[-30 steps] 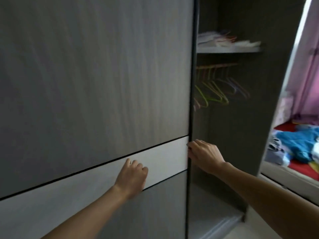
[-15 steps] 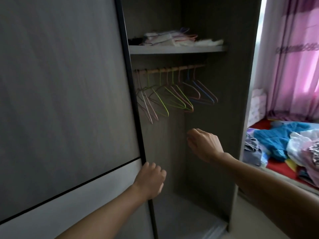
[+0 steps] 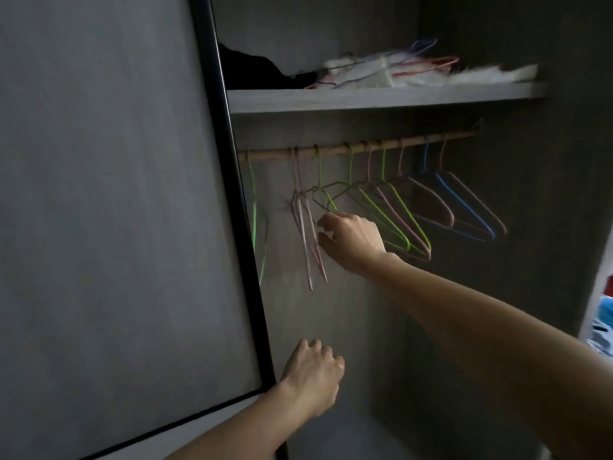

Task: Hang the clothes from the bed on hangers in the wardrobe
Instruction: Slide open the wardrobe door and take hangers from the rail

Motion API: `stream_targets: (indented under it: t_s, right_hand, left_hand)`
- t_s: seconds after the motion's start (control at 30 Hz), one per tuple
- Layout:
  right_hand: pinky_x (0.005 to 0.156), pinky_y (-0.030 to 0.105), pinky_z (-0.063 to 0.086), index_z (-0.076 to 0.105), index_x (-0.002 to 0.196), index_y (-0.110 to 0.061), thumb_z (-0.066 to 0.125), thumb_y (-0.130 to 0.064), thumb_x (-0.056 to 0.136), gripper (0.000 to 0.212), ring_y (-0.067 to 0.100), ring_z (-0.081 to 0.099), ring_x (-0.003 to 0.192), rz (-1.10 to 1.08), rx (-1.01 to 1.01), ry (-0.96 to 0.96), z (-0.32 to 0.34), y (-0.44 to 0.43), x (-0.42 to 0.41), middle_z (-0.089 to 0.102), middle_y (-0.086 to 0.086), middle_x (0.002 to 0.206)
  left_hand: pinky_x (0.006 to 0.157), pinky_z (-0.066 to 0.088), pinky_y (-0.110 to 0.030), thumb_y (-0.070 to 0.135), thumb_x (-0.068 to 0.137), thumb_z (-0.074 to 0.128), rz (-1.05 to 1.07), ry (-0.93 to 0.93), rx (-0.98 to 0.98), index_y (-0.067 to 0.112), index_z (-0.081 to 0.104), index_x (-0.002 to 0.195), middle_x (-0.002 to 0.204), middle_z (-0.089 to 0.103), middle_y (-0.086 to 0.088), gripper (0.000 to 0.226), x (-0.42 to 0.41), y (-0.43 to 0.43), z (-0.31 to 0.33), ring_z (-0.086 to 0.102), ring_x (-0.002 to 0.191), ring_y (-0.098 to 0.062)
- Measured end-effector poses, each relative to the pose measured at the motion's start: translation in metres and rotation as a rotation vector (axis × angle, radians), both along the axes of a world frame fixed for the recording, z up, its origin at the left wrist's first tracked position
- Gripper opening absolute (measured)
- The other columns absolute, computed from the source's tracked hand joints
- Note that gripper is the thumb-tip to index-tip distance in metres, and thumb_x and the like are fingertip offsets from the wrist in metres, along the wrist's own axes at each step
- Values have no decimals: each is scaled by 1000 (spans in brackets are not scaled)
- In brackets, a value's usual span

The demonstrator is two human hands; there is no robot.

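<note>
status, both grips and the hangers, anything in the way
Right grip at the green hanger on the rail, hold unconfirmed, blurred. Left grip loosely curled beside the door edge, holding nothing. Other hangers bare. Nothing blocking.

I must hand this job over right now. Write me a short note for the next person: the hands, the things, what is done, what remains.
Right hand: at the hangers on the rod, fingers parted, none clearly gripped.
Left hand: loosely curled beside the edge of the sliding door, holding nothing.
Clothes: only a glimpse at the right edge, outside the wardrobe.
Done: door open, hangers in reach.
Left: take a hanger, fetch each garment, hang it on the rod.
</note>
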State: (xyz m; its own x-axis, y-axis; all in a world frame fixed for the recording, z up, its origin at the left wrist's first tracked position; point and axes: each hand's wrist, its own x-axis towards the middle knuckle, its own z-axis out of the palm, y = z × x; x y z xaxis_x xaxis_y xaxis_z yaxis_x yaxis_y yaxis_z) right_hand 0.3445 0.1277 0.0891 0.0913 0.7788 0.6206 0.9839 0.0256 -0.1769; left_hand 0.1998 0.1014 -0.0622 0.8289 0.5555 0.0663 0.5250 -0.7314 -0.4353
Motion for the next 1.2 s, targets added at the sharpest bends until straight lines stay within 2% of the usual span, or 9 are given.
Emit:
stream_targets:
  t_s: [0.17,0.3,0.37,0.47,0.57,0.73,0.8,0.93,1.2]
  right_hand:
    - [83,40,49,56,120,-18,49,-47,91,41,36,60,108,175,-41,85,26,85,-32,67,10,116]
    - [95,41,45,45,133,-3,50,-68,85,81,40,54,120,275,-207,477,36,128,-65,56,23,130]
    - [100,42,47,37,139,2,61,-76,69,108,38,54,121,387,-344,770,38,148,-83,53,22,134]
    - [86,44,57,50,128,-2,68,-74,27,125,32,68,99,482,-444,1062,26,199,-113,67,14,113]
    - [64,46,61,59,107,1,69,-55,20,104,31,72,72,497,-472,1183,-3,268,-144,72,15,88]
    - [50,32,46,62,63,-4,69,-24,57,22,27,60,53,569,-355,1386,4,221,-130,67,16,65]
    - [54,34,45,63,68,-9,69,-29,58,24,25,58,55,555,-280,1404,3,212,-106,69,16,72]
    - [41,25,37,59,65,-8,71,-18,83,24,12,47,37,564,-208,1423,7,189,-48,59,7,58]
    - [27,14,26,52,63,-6,63,-5,89,28,5,36,23,458,-119,1304,10,160,82,49,2,41]
  left_hand:
    - [87,38,-47,20,88,49,166,-47,-16,7,56,107,108,58,-20,24,8,11,0,51,104,-37]
    - [87,40,-48,20,84,52,325,-45,-13,6,57,104,105,60,-21,25,10,16,3,52,101,-37]
    - [78,46,-44,25,75,59,405,-24,-21,11,62,90,90,64,-15,21,7,14,5,59,87,-33]
    - [59,48,-31,38,51,69,515,-37,-76,17,60,64,62,60,-3,26,1,11,0,60,61,-23]
    - [53,44,-27,42,43,70,550,-60,-18,17,58,56,54,56,1,31,-2,7,-3,56,54,-18]
    - [61,46,-31,37,61,67,587,-14,-22,16,62,70,68,62,-5,23,0,5,3,60,65,-24]
    - [64,46,-33,32,69,63,584,-34,-15,16,62,76,75,64,-7,18,2,6,7,61,72,-27]
    - [78,41,-40,25,90,45,606,-202,-45,11,57,95,101,62,-14,19,10,13,21,55,97,-34]
    - [76,47,-34,37,90,43,680,-371,60,14,62,100,105,67,-9,32,31,56,56,62,100,-31]
